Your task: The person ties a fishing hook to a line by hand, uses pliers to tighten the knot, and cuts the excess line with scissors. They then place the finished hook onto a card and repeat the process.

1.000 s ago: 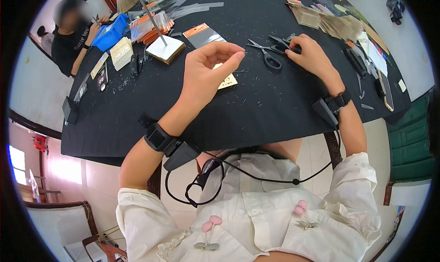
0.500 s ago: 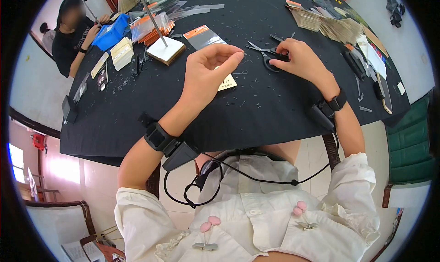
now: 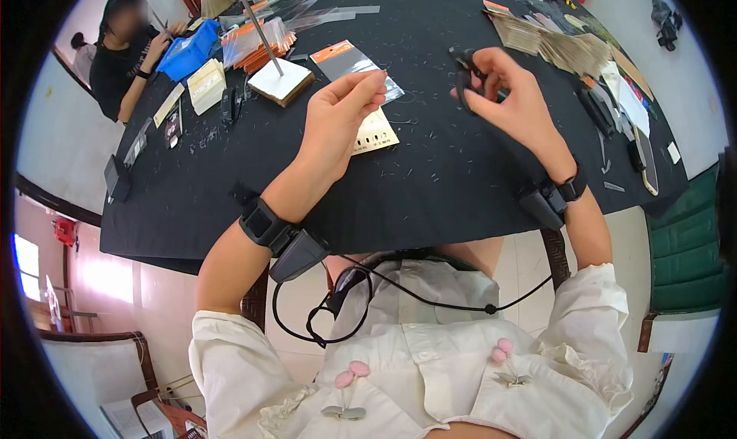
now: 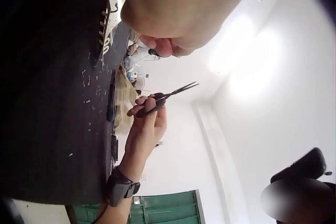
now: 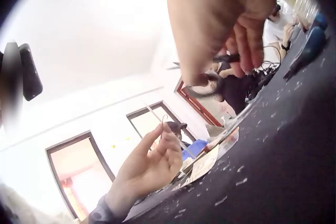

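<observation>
My left hand (image 3: 342, 113) is raised over the near middle of the table, thumb and fingertips together. In the right wrist view it pinches a thin hook-shaped wire (image 5: 165, 118). My right hand (image 3: 516, 101) holds black-handled scissors (image 3: 465, 86), fingers in the handle loops. Their slim blades point up and away from the hand in the left wrist view, slightly apart. A printed cream card (image 3: 376, 137) with dark slots lies partly hidden beneath my left hand. Just beyond that hand lies a clear bag with an orange header (image 3: 345, 61).
A metal rod stands on a white-topped block (image 3: 280, 84) left of my left hand. Beyond are a blue bin (image 3: 188, 51), a stack of cards (image 3: 206, 90) and another person. Brown packets (image 3: 549, 41) and a phone (image 3: 646, 159) lie at right. Small clippings litter the black cloth.
My right hand has taken the scissors from the table and lifted them, fingers now in the loops. My left hand has turned slightly and moved a little left, uncovering more of the card.
</observation>
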`<state>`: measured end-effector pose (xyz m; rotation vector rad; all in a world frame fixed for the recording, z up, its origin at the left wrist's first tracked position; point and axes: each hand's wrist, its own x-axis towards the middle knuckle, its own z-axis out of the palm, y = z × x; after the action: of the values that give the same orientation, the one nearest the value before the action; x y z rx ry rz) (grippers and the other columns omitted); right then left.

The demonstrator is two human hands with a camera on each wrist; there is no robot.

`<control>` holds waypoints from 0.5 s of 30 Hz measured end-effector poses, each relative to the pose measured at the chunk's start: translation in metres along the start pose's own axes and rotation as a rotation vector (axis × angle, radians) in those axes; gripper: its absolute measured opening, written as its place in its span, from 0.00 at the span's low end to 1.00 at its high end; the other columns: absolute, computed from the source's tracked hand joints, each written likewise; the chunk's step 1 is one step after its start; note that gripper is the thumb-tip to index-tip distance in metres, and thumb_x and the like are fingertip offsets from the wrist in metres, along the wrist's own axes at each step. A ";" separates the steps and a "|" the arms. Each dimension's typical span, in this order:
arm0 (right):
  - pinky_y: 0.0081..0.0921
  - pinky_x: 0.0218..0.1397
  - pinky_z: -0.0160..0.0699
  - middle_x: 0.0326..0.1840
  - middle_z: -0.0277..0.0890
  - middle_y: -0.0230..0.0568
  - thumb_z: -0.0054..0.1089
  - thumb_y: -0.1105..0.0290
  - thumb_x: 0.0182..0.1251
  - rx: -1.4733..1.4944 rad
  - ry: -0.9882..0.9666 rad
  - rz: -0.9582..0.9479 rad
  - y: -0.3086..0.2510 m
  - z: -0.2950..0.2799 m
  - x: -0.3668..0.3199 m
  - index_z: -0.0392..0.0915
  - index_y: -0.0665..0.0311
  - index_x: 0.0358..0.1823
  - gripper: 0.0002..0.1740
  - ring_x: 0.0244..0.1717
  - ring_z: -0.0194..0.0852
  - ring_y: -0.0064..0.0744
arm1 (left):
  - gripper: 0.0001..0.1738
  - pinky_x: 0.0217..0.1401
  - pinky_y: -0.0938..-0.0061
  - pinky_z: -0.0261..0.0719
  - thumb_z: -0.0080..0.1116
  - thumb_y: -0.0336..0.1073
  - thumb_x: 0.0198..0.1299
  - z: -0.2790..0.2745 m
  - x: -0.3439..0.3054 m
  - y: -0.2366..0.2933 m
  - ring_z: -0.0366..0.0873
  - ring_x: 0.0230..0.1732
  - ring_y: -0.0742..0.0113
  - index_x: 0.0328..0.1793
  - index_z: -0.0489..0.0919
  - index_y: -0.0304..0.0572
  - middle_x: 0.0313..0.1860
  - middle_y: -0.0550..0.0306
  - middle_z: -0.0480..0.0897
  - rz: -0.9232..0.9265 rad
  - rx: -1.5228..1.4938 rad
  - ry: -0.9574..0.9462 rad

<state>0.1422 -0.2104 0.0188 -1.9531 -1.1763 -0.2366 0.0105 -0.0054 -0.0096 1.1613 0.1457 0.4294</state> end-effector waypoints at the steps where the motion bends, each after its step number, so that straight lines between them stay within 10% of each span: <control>1: 0.18 0.26 0.66 0.23 0.70 0.34 0.67 0.58 0.50 -0.066 -0.025 -0.086 -0.005 0.000 -0.001 0.73 0.67 0.39 0.21 0.21 0.65 0.22 | 0.12 0.50 0.83 0.73 0.58 0.33 0.61 0.001 -0.001 0.001 0.75 0.40 0.78 0.48 0.78 0.33 0.40 0.59 0.79 -0.019 -0.005 -0.018; 6: 0.28 0.24 0.70 0.21 0.72 0.40 0.66 0.56 0.48 -0.332 -0.007 -0.328 -0.008 0.011 -0.001 0.72 0.65 0.32 0.20 0.21 0.73 0.38 | 0.12 0.51 0.83 0.74 0.58 0.32 0.61 0.005 -0.004 0.004 0.75 0.41 0.77 0.48 0.78 0.34 0.40 0.59 0.79 -0.029 -0.014 -0.055; 15: 0.28 0.24 0.71 0.19 0.71 0.39 0.67 0.56 0.49 -0.335 -0.076 -0.416 -0.005 0.010 -0.003 0.73 0.64 0.32 0.20 0.20 0.74 0.37 | 0.10 0.51 0.82 0.75 0.57 0.31 0.61 0.004 -0.005 0.003 0.77 0.42 0.75 0.47 0.77 0.34 0.40 0.58 0.80 -0.041 -0.069 -0.100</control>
<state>0.1340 -0.2035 0.0136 -1.9901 -1.6771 -0.6141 0.0065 -0.0103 -0.0058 1.1075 0.0668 0.3365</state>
